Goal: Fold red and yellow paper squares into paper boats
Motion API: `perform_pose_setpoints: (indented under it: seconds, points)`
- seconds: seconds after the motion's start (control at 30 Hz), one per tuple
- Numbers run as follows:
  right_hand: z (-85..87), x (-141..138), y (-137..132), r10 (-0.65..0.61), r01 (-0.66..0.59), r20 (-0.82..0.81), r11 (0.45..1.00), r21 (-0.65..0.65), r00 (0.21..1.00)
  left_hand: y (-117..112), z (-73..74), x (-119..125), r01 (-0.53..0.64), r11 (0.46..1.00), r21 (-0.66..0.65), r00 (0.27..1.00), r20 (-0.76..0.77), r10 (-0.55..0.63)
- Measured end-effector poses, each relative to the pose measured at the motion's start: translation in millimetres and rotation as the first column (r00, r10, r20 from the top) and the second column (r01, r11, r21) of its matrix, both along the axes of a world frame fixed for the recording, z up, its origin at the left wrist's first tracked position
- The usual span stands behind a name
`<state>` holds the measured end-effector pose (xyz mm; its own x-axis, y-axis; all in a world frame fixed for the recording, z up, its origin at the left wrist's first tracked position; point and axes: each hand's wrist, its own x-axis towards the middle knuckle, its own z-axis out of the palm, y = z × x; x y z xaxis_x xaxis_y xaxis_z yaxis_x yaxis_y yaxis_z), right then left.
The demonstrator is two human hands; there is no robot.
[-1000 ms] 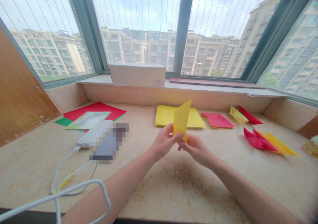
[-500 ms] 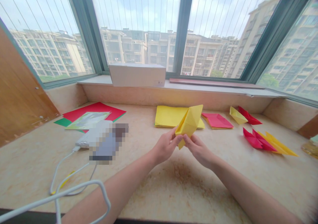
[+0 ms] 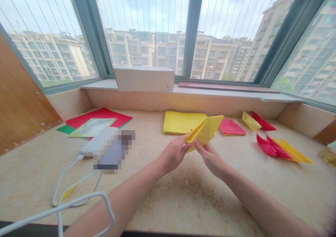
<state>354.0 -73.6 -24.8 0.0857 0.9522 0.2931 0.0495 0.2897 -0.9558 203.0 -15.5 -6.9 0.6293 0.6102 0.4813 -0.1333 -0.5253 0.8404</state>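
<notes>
A piece of folded yellow paper [image 3: 207, 130] is held up above the counter, pinched from both sides. My left hand [image 3: 175, 153] grips its lower left end with thumb and fingers. On its lower edge, my right hand [image 3: 210, 155] is closed too, the thumb in front and the fingers behind. Just beyond the hands lies a stack of yellow paper [image 3: 181, 121], partly covered by the folded piece. To its right is a smaller stack of pink paper [image 3: 232, 126] with yellow beneath.
Folded paper boats, one pale yellow [image 3: 251, 121] and one red [image 3: 264, 122], sit at right, behind a pink folded shape [image 3: 273, 147] and a yellow one [image 3: 296, 153]. At left lie red sheets [image 3: 105, 114], a white power bank [image 3: 89, 149] and a looping white cable [image 3: 78, 198].
The folded yellow paper has tipped over to the right and its point is lower. The flap that hung below it between my thumbs no longer shows. Both hands keep their hold.
</notes>
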Motion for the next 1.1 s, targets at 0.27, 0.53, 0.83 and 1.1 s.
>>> perform_pose_setpoints:
  seconds: [0.27, 0.53, 0.83, 1.1]
  points:
    - [0.9, 6.7, -3.0, 0.064, -0.064, 0.021, 0.998, -0.002, 0.998, -1.8, 0.8, -1.1, 0.047, 0.999, 0.0, 0.998, -0.051, -0.047]
    - [-2.9, 4.6, -2.1, 0.014, -0.014, 0.004, 0.999, 0.046, 1.0, 2.1, -7.0, -0.3, 0.024, 0.997, 0.071, 0.993, -0.12, -0.015]
    - [-8.5, 5.5, -0.4, -0.016, 0.017, -0.069, 1.0, 0.015, 0.997, 0.9, -14.3, 1.9, 0.025, 0.99, 0.141, 0.976, -0.216, 0.006]
    - [5.2, 10.8, 1.7, -0.068, 0.077, -0.162, 0.996, 0.049, 0.984, 1.4, -16.3, 4.0, -0.004, 1.0, -0.014, 0.993, -0.119, 0.002]
